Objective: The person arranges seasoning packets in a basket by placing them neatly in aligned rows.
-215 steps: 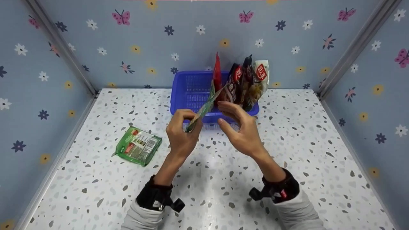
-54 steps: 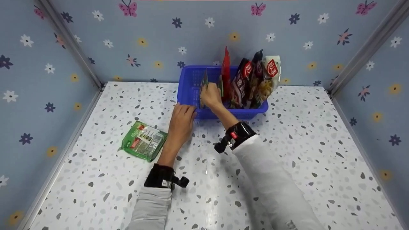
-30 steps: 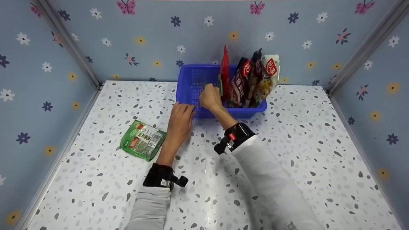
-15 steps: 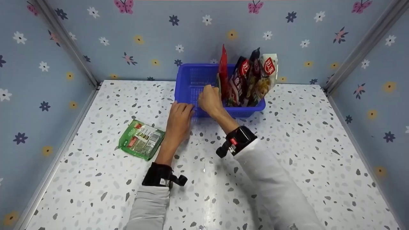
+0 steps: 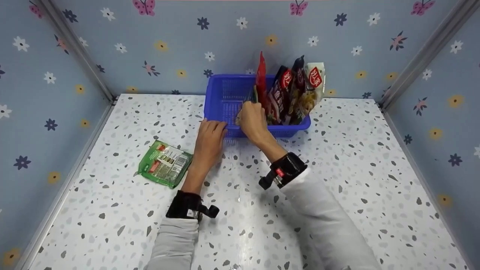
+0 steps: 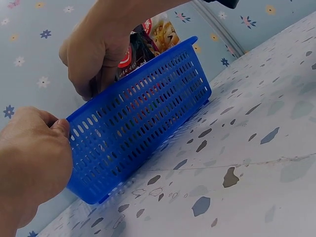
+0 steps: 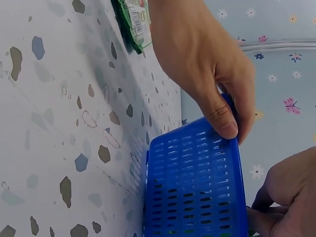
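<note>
A blue perforated plastic basket (image 5: 215,84) stands against the back wall. My left hand (image 5: 210,140) grips its front left rim, thumb on the outer wall in the right wrist view. Inside the basket, my right hand (image 5: 254,118) holds a thin green food packet (image 5: 238,117), mostly hidden behind the fingers. Just right of that hand a red packet (image 5: 261,75) stands upright. Beyond it lean a dark red packet (image 5: 278,95), a black packet (image 5: 298,75) and a white packet (image 5: 314,84). Another green packet (image 5: 165,164) with a barcode lies flat left of my left forearm.
The speckled white tabletop (image 5: 360,161) reaches around the basket. Flower-patterned panels (image 5: 240,41) enclose it at the back and both sides. The basket's left part shows its bare perforated floor.
Earlier my left hand held a green packet above the basket; now it grips the rim. My right hand went into the basket with the packet, and has lately shifted slightly right.
</note>
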Tool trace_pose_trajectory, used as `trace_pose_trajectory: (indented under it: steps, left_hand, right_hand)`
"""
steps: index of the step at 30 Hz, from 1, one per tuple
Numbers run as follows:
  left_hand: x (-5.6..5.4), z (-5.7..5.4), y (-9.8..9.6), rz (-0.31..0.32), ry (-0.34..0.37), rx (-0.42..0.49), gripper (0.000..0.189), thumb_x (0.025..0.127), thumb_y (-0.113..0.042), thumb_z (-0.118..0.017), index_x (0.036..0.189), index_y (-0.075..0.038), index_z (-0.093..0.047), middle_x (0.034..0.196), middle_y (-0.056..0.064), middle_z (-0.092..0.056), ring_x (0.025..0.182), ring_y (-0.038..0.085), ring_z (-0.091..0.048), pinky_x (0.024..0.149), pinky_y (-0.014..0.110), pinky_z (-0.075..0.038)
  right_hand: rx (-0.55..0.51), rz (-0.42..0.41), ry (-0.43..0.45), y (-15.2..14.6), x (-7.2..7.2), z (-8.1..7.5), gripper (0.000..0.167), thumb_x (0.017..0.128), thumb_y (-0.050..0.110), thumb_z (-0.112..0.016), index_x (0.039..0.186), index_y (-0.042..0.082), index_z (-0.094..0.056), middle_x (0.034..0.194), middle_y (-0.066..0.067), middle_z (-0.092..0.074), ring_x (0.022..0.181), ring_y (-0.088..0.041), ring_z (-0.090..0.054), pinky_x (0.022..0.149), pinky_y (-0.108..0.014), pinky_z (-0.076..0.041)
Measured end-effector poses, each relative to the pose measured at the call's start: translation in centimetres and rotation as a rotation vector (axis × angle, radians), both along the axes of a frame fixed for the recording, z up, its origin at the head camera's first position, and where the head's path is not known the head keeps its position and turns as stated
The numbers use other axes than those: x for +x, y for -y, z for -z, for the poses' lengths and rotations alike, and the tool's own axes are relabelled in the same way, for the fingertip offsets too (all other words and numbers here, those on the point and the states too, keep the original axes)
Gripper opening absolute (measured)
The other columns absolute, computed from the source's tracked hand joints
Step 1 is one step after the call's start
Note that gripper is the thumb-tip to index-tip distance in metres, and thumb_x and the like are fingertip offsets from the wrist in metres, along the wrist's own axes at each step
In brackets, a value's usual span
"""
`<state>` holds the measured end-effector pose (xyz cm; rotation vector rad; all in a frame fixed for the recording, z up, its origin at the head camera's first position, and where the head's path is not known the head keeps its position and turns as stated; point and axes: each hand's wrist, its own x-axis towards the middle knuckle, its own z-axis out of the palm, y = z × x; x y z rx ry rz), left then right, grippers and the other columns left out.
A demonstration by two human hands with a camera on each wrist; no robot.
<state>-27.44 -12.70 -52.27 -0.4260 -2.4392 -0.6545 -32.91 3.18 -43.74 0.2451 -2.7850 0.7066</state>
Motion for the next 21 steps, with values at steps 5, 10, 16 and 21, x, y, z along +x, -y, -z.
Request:
trace_pose_trajectory:
  steps: [5,10,16,21]
  left_hand:
    - [0.0,-0.1,0.0,-0.002,0.007,-0.005,0.028,0.115,-0.015,-0.063,0.135,0.000,-0.075,0.124,0.020,-0.077,0.125,0.041,-0.069,0.138,0.057,-0.037]
    - [0.0,-0.1,0.0,-0.002,-0.001,-0.007,0.028,0.114,-0.015,-0.064,0.135,0.000,-0.075,0.123,0.020,-0.077,0.124,0.041,-0.069,0.137,0.058,-0.038]
    - [0.0,0.0,0.0,0.009,-0.011,0.009,0.026,0.113,-0.013,-0.065,0.134,0.000,-0.075,0.122,0.021,-0.077,0.122,0.042,-0.069,0.136,0.058,-0.039]
    - [0.0,0.1,0.1,0.007,-0.005,0.005,0.027,0.114,-0.014,-0.065,0.135,0.000,-0.075,0.123,0.020,-0.077,0.123,0.042,-0.069,0.136,0.059,-0.039]
  right_hand:
    - [0.057,0.007,-0.027,-0.3,0.1,0.1,0.024,0.107,-0.002,-0.058,0.105,-0.006,-0.082,0.107,-0.028,-0.084,0.101,-0.043,-0.085,0.078,-0.051,-0.072]
    - [0.081,-0.003,-0.067,-0.5,0.5,0.2,0.024,0.108,-0.005,-0.056,0.105,-0.009,-0.079,0.103,-0.030,-0.083,0.097,-0.044,-0.085,0.073,-0.052,-0.071]
    - [0.068,-0.038,-0.118,-1.2,1.8,0.1,0.019,0.109,-0.001,-0.057,0.105,-0.009,-0.073,0.094,-0.032,-0.080,0.092,-0.048,-0.084,0.070,-0.055,-0.070]
    - [0.035,-0.106,-0.198,-2.5,3.3,0.3,0.020,0.110,0.006,-0.061,0.117,-0.010,-0.069,0.082,-0.028,-0.077,0.080,-0.047,-0.082,0.065,-0.058,-0.067]
